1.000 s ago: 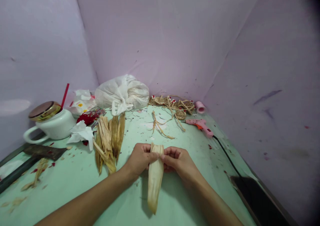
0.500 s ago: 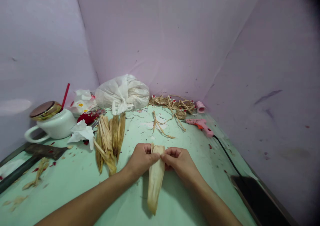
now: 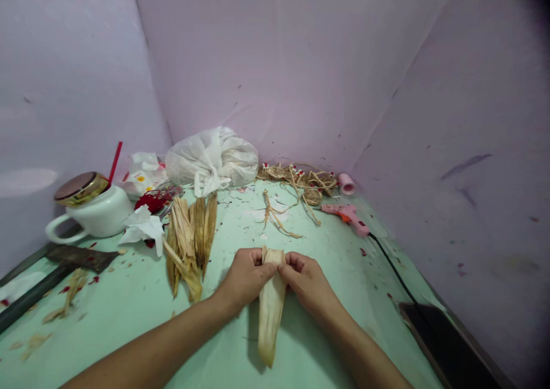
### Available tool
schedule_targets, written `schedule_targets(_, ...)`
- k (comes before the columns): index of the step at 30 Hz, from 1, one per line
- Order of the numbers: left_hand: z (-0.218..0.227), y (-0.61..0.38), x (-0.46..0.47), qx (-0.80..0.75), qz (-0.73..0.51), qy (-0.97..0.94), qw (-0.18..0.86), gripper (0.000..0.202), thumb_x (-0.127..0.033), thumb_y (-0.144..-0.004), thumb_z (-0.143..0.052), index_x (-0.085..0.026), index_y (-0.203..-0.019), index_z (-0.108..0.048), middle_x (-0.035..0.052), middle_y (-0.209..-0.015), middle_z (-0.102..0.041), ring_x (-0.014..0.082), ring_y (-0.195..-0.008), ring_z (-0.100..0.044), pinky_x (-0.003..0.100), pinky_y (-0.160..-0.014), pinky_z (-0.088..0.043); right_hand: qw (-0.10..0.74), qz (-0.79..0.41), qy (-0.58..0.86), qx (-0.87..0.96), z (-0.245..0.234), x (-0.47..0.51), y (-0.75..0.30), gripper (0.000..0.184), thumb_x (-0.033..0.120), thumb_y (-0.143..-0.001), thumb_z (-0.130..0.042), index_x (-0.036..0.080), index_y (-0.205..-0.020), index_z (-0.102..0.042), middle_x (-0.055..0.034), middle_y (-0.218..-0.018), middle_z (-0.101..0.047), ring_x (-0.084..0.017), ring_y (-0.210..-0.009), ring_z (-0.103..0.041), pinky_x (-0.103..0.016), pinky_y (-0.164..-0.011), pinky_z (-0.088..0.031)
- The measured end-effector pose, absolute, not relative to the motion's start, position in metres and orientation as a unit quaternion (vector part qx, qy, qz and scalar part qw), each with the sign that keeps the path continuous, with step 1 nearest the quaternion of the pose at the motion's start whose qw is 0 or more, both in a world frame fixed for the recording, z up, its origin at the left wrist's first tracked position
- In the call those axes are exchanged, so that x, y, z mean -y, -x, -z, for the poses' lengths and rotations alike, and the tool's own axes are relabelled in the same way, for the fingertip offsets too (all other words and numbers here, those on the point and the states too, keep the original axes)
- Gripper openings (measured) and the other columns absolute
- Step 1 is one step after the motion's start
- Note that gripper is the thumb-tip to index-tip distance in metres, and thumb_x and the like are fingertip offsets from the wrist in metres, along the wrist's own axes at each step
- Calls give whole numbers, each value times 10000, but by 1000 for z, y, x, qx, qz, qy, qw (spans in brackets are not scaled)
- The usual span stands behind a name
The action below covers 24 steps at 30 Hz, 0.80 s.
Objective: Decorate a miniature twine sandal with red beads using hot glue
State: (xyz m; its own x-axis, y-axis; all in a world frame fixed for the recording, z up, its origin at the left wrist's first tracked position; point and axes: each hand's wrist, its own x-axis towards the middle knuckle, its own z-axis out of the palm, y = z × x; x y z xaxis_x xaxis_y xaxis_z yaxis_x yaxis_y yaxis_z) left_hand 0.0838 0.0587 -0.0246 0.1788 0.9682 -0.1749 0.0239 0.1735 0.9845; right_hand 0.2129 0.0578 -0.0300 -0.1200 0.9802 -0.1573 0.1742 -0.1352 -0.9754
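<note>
A pale dried husk strip [image 3: 272,314] hangs lengthwise toward me, its top edge held between both hands. My left hand [image 3: 249,273] pinches the strip's upper left side, thumb across the front. From the right, my right hand [image 3: 304,271] grips the same upper end, and the two thumbs nearly meet on it. The fingers behind the husk are partly hidden. Left of my left hand lies a bundle of dried husks [image 3: 191,234] on the green table surface [image 3: 232,352].
A pink glue gun [image 3: 346,215] with a black cord lies at right, near a pink spool [image 3: 346,184]. Twisted fibre cords [image 3: 296,177] and a tied white plastic bag [image 3: 215,162] sit along the back. At left are a white mug [image 3: 103,214] and a hammer-like tool [image 3: 71,260].
The whole view has shifted slightly. Both hands keep their pinch on the husk's upper end, with the thumbs only slightly moved.
</note>
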Motion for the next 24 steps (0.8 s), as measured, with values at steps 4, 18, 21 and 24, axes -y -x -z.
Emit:
schedule_targets(4,25,-85,-59,-500,-406,-507,573,129,-232,-578,-526,-111,-591,-570,-15,-537,-501,100,-505,-424,208,-472,-333,383,-517,538,544,34,-58,-212,89,251,-613,-472,179,-565,-452,60,-494,-407,-82,-463,-353,-216,-448,-277)
schedule_targets(18,28,-88,-56,-562,-391,-558,468,147,-162,-595,-453,-118,-592,-593,-7,-549,-519,116,-533,-435,204,-476,-319,378,-454,558,583,34,-55,-210,113,263,-660,-465,186,-579,-454,47,-538,-419,-105,-519,-357,-226,-480,-290)
schedule_targets(21,28,-89,-54,-578,-391,-557,450,147,-173,-606,-464,-121,-599,-602,-4,-550,-535,123,-543,-454,204,-478,-319,382,-457,557,578,35,-54,-210,126,284,-673,-473,189,-591,-464,47,-536,-427,-108,-509,-362,-230,-477,-296)
schedule_targets(24,27,-89,-53,-591,-398,-559,424,133,-183,-612,-486,-123,-579,-600,-7,-530,-526,124,-545,-455,204,-485,-327,390,-451,556,579,36,-54,-210,126,274,-679,-485,187,-589,-471,49,-532,-430,-105,-507,-367,-228,-477,-294)
